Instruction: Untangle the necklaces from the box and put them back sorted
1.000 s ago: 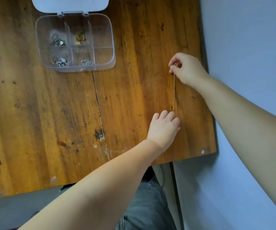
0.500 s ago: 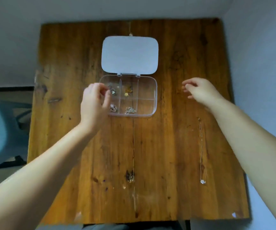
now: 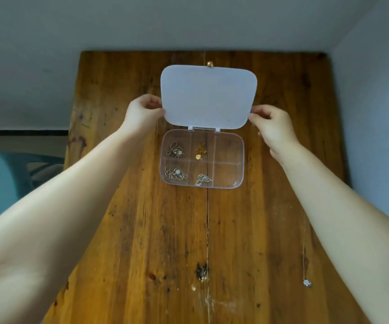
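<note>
Both hands raised to the frosted lid (image 3: 208, 97) of a clear compartment box (image 3: 241, 160) on a worn wooden table (image 3: 142, 230). Left hand (image 3: 140, 113) pinching the lid's left edge between thumb and fingers; right hand (image 3: 274, 127) pinching its right edge the same way. Lid swung open on its hinge, between the two hands and tilted up behind the tray. Tray just below and between the wrists, split into six compartments. Silver tangle with a pale pendant (image 3: 176, 150) in the compartment nearest the left wrist; a second silver tangle (image 3: 176, 173) in the one in front of it. Small gold necklace (image 3: 200, 152) in the middle rear compartment, a fine silver chain (image 3: 202, 179) in the middle front. Two compartments on the right-hand side holding nothing visible. Another thin chain with a small sparkling pendant (image 3: 306, 282) stretched out on the wood beside the right forearm, well apart from the box. Tiny gold bead (image 3: 209, 64) just beyond the lid's far edge.
</note>
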A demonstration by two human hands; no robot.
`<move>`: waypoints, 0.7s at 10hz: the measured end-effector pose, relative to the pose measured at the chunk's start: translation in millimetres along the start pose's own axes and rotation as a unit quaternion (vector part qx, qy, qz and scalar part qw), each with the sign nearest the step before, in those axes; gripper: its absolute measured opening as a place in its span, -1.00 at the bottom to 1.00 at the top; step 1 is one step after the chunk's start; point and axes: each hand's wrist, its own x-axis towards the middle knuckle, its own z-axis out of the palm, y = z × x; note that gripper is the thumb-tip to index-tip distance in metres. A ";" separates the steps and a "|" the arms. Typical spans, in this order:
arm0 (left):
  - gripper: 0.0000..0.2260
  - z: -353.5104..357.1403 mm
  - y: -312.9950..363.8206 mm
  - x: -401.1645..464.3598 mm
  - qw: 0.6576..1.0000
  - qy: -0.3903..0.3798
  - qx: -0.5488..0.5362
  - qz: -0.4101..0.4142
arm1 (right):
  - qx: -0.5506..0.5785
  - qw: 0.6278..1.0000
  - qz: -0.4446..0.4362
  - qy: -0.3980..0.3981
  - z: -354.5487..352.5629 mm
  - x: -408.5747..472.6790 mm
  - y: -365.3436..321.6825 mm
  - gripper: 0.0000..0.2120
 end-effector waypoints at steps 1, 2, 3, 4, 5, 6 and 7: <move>-0.95 -13.5 -13.0 -25.1 0.997 0.004 0.015 0.077 | -0.042 0.996 -0.079 -0.024 -12.0 -23.2 6.4 -0.87; -0.93 -17.9 -36.6 -49.0 0.982 -0.020 0.096 0.162 | -0.109 0.986 -0.117 -0.047 -16.5 -51.4 24.2 -0.85; -0.89 -12.8 -56.8 -62.3 0.944 -0.013 0.232 0.233 | -0.176 0.976 -0.123 -0.045 -8.9 -65.0 38.8 -0.82; -0.91 -5.9 -63.7 -65.6 0.910 -0.003 0.312 0.272 | -0.194 0.973 -0.118 -0.036 -0.5 -68.0 41.1 -0.81; -0.87 -3.3 -65.5 -71.0 0.914 0.000 0.312 0.258 | -0.197 0.975 -0.093 -0.045 1.0 -73.0 36.4 -0.82; -0.76 -2.2 -70.3 -89.0 0.930 -0.005 0.292 0.223 | -0.214 0.971 -0.075 -0.074 -9.8 -82.7 23.1 -0.76; -0.65 3.8 -81.2 -126.7 0.953 0.003 0.245 0.179 | -0.145 0.980 -0.114 -0.069 -37.5 -100.0 -0.3 -0.75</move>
